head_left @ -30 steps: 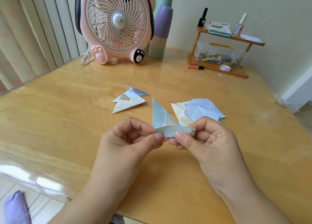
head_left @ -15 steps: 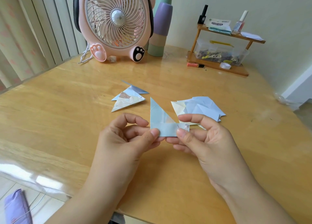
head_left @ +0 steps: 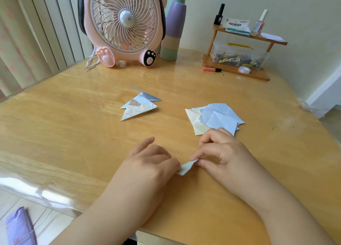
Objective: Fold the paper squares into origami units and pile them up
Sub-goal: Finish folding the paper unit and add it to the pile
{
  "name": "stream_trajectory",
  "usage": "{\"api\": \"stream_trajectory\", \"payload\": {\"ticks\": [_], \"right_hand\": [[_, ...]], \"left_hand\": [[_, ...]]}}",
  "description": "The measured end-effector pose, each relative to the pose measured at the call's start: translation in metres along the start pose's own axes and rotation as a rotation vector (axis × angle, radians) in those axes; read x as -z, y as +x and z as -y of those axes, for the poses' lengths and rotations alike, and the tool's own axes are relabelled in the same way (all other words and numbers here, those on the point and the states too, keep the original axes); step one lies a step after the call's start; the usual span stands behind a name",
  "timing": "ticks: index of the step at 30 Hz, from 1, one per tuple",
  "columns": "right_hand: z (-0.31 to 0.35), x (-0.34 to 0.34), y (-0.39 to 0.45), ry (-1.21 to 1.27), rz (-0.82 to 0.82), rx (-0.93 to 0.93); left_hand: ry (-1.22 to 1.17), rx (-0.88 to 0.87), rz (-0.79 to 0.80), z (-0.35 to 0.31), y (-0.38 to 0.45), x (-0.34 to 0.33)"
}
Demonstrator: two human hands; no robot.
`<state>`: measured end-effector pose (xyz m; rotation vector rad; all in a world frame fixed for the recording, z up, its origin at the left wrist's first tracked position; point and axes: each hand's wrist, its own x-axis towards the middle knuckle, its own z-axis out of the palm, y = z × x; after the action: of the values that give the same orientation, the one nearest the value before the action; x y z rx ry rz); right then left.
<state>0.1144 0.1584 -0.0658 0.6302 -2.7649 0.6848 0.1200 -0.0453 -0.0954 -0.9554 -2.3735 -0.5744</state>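
A pale blue folded paper piece (head_left: 186, 167) lies low over the wooden table (head_left: 73, 134), and only a small corner of it shows between my hands. My left hand (head_left: 149, 163) covers its left part, palm down, with the index finger lifted. My right hand (head_left: 223, 152) pinches its right end between thumb and fingers. A pile of folded triangular units (head_left: 140, 106) lies further back at the centre. A heap of loose paper squares (head_left: 215, 118), blue and cream, lies just beyond my right hand.
A pink desk fan (head_left: 125, 26) and stacked cups (head_left: 173, 28) stand at the back. A small wooden shelf (head_left: 239, 60) with bottles and a clear box is at the back right. The table's front edge runs under my forearms.
Both hands have come down from holding the paper up in the air to the tabletop. The tall triangular flap that stood up before is now hidden under my hands.
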Motion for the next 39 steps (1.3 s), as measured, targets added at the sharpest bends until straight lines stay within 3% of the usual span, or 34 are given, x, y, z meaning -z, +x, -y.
{"api": "stream_trajectory", "payload": {"ticks": [5, 12, 20, 28, 34, 39], "right_hand": [[0.001, 0.004, -0.003, -0.052, -0.009, -0.038], [0.036, -0.019, 0.001, -0.012, 0.022, -0.119], [0.030, -0.016, 0.005, 0.023, 0.001, -0.193], [0.021, -0.018, 0.000, -0.090, -0.085, -0.061], [0.010, -0.009, 0.002, -0.135, -0.101, -0.165], [0.020, -0.018, 0.003, -0.131, -0.103, -0.075]], "left_hand": [[0.245, -0.156, -0.027, -0.008, -0.010, -0.006], [0.211, -0.023, -0.016, -0.023, -0.034, -0.009], [0.262, 0.055, -0.053, -0.031, -0.043, -0.011], [0.271, 0.090, -0.061, -0.030, -0.046, -0.013], [0.310, 0.086, -0.090, -0.031, -0.048, -0.014], [0.318, 0.084, -0.092, -0.032, -0.047, -0.014]]}}
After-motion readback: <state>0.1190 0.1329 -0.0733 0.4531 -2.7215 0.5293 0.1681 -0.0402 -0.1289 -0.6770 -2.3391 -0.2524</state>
